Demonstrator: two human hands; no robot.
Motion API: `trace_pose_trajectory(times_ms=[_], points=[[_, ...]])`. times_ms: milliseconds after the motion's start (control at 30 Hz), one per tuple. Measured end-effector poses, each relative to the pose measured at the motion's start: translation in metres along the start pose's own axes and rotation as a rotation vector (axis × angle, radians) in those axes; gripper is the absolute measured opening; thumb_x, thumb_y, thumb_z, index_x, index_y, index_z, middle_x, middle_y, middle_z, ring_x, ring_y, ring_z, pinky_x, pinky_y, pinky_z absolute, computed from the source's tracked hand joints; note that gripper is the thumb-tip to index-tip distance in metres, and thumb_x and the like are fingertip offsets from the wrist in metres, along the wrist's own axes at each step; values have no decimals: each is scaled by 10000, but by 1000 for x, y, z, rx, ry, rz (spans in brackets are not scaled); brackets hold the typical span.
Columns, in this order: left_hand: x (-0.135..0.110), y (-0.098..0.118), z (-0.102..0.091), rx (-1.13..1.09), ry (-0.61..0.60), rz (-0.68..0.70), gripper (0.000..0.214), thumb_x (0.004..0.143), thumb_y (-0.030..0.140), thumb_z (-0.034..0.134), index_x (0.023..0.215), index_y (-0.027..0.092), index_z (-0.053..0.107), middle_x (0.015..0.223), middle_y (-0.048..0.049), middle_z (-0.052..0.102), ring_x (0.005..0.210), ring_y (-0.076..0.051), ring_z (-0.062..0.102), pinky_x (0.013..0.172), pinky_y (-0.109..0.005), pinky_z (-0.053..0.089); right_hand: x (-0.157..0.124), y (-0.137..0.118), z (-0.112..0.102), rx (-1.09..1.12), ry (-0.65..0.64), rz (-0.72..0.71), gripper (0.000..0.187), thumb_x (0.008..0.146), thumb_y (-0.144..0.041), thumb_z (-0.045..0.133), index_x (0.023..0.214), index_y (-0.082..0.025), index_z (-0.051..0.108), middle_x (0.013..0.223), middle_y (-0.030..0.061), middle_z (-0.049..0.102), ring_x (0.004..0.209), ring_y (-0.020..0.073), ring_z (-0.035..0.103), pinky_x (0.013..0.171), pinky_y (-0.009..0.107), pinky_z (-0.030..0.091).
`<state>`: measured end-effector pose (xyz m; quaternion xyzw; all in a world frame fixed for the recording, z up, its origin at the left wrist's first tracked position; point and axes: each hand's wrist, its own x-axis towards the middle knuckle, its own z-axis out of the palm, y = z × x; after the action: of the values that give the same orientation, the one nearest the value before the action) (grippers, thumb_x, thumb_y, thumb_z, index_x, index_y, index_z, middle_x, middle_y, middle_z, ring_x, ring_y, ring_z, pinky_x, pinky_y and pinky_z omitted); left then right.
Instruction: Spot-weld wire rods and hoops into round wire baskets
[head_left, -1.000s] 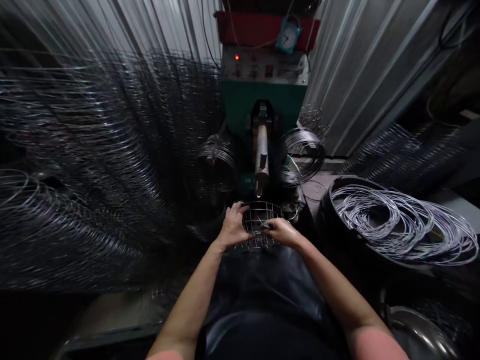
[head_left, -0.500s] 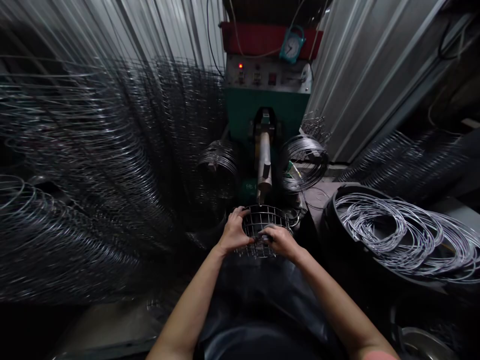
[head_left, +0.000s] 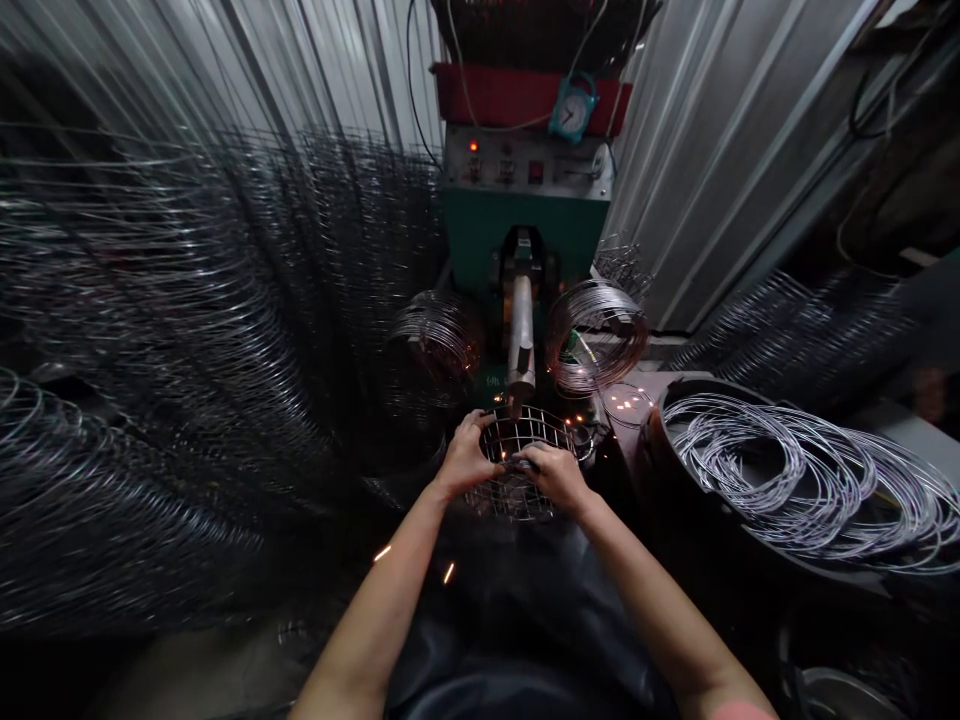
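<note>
**Steel wire basket point(head_left: 517, 490) clamped in both hands at the welder's tip**

Left hand point(head_left: 469, 457) and right hand point(head_left: 551, 475) are shut firmly on the basket, close together, with fingers point(head_left: 471, 430) curled over its wire rim. The basket sits at the front of the green spot welder point(head_left: 517, 225), its far rim right at the tip of the upright ram point(head_left: 521, 330). Sparks point(head_left: 448, 572) scatter past the left forearm point(head_left: 382, 610) and over the dark apron point(head_left: 525, 640). Firm wrists look right here, since they keep the rim steady against the tip.

Room is tight. A left coil point(head_left: 435, 335) and a right coil point(head_left: 596, 335) hang beside the ram, leaving little sideways swing. A black tub point(head_left: 679, 470) of wire rings point(head_left: 787, 465) sits close on the right, and a bank of hanging rings point(head_left: 187, 300) fills the left. Open space lies mainly toward the person's body.
</note>
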<state>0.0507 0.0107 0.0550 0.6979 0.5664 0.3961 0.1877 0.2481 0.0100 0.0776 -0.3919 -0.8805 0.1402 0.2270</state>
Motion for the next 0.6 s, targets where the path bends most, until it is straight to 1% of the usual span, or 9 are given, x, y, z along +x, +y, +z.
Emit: trace_pose_trajectory(times_ms=[67, 167, 233, 333, 400, 467, 533, 600], points=[[3, -1, 2, 24, 27, -2, 816, 439, 226, 805, 1201, 159, 520, 1336, -151, 436, 1259, -336, 417, 1052, -472, 365, 1, 2, 4, -21, 17, 22, 192, 850, -182, 571, 1004, -240, 670, 977, 31, 693, 873, 158, 651, 724, 217, 468], [13, -3, 4, 52, 76, -38, 816, 424, 223, 810, 1187, 156, 529, 1313, -147, 451, 1256, -348, 414, 1043, -478, 375, 12, 5, 7, -52, 61, 78, 191, 845, -182, 578, 994, -253, 675, 984, 30, 690, 877, 165, 652, 715, 221, 472], [19, -5, 5, 42, 90, -49, 810, 418, 259, 825, 1166, 134, 541, 1279, -160, 473, 1226, -347, 445, 1026, -471, 394, 19, 5, 7, -35, 97, 112, 180, 828, -178, 597, 964, -262, 681, 1002, 26, 683, 866, 165, 651, 710, 225, 478], [23, -7, 6, 16, 91, -40, 814, 432, 328, 836, 1162, 118, 543, 1278, -183, 470, 1209, -339, 459, 1022, -462, 396, 17, 6, 6, 86, 227, 153, 210, 794, -209, 632, 998, -251, 664, 1062, 50, 653, 891, 176, 637, 748, 252, 492], [24, -7, 8, 28, 107, -51, 826, 428, 335, 842, 1170, 135, 539, 1297, -179, 459, 1235, -343, 431, 1039, -471, 368, 1, 10, 8, 228, 331, 209, 273, 793, -273, 626, 1062, -224, 629, 1060, 73, 641, 929, 192, 622, 807, 291, 493], [26, -7, 8, 52, 140, -65, 832, 412, 325, 850, 1165, 160, 539, 1299, -158, 465, 1249, -346, 413, 1048, -483, 348, -27, 17, 15, 382, 373, 308, 286, 827, -338, 555, 1071, -197, 606, 1027, 82, 650, 948, 203, 617, 848, 329, 489], [30, -8, 7, 71, 165, -87, 820, 412, 328, 850, 1153, 167, 540, 1293, -146, 471, 1245, -343, 415, 1041, -484, 351, -63, 27, 29, 495, 345, 424, 305, 863, -369, 454, 1055, -180, 595, 1012, 92, 662, 947, 211, 624, 856, 356, 492], [37, -10, 6, 82, 166, -126, 797, 427, 338, 842, 1144, 161, 543, 1274, -144, 481, 1232, -337, 431, 1030, -469, 367, -101, 36, 48, 530, 300, 521, 351, 868, -394, 407, 1087, -172, 569, 1009, 106, 666, 941, 222, 632, 852, 376, 497]])
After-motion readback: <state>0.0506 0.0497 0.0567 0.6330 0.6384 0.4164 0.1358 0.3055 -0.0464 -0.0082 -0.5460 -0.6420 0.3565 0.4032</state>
